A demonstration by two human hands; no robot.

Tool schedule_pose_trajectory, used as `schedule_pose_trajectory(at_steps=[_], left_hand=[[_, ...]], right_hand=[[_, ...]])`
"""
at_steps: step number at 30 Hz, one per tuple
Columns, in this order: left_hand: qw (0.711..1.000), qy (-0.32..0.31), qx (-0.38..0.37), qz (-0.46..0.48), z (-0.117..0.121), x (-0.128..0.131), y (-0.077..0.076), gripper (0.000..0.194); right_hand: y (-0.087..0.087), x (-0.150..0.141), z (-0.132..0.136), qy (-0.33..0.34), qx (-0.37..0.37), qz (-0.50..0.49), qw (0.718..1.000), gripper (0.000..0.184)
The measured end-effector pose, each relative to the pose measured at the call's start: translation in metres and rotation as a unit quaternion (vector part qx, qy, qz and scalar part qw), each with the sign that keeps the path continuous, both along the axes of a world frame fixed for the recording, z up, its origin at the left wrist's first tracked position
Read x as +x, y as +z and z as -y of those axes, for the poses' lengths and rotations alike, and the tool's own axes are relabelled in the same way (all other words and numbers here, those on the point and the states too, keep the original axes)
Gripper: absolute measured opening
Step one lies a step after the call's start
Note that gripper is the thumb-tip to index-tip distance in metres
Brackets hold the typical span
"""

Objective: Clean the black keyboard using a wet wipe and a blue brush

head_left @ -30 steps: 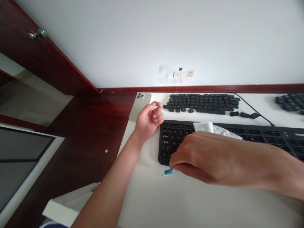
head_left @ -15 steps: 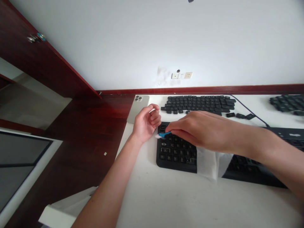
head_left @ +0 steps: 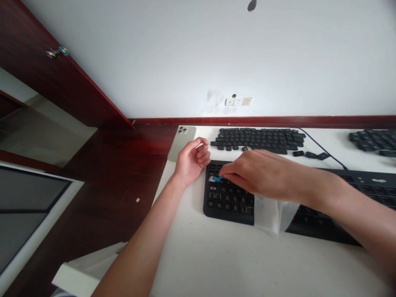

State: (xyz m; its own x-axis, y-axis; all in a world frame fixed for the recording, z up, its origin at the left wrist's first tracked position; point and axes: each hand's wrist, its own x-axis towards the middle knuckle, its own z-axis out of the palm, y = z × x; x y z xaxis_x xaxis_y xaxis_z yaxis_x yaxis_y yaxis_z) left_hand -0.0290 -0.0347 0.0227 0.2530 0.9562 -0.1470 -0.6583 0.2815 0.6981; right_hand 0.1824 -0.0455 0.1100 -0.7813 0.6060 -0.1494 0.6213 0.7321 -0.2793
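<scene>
My right hand [head_left: 252, 171] pinches a small blue brush [head_left: 217, 179], which looks like a toothbrush. Its white bristles touch the left end of a black keyboard [head_left: 229, 215], among the bare key sockets. Most of the brush handle is hidden in my fingers. Under my right palm, a folded white tissue [head_left: 270, 216] lies across the keyboard's front edge. My left hand [head_left: 192, 161] rests beside the keyboard's upper left corner, palm turned inward. Its fingers are loosely curled, with the thumb apart and nothing held.
Removed black keycaps [head_left: 260, 138] lie in rows behind the keyboard, with a few loose ones [head_left: 311, 155]. Another pile of keycaps [head_left: 375, 140] is at the far right. A phone [head_left: 182, 142] lies at the table's left edge. A black cable [head_left: 324, 146] runs behind the keyboard.
The brush head has shifted slightly to the right, and its bristles now sit over the sockets. My left hand has hardly moved. The view has tilted a little.
</scene>
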Motion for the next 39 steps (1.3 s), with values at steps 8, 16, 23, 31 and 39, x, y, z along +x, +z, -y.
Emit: schedule_pose_trajectory(at_steps=[8, 16, 23, 31, 39], left_hand=[[1.000, 0.002, 0.000, 0.011, 0.000, 0.001, -0.001, 0.014], [1.000, 0.006, -0.001, 0.007, 0.000, 0.001, -0.001, 0.013], [1.000, 0.006, 0.000, 0.001, 0.001, 0.001, 0.000, 0.013], [1.000, 0.008, 0.007, -0.003, 0.001, 0.001, -0.001, 0.013], [1.000, 0.009, 0.012, -0.005, 0.001, 0.002, -0.001, 0.012]], right_hand=[[-0.003, -0.001, -0.002, 0.003, -0.006, -0.002, 1.000, 0.034], [-0.004, 0.006, -0.014, -0.065, 0.077, -0.039, 0.994, 0.034], [-0.004, 0.002, -0.010, -0.058, 0.073, -0.009, 0.996, 0.033], [0.004, 0.019, -0.020, -0.068, 0.062, -0.003, 0.996, 0.029], [0.011, 0.033, -0.022, -0.051, 0.000, -0.026, 0.998, 0.029]])
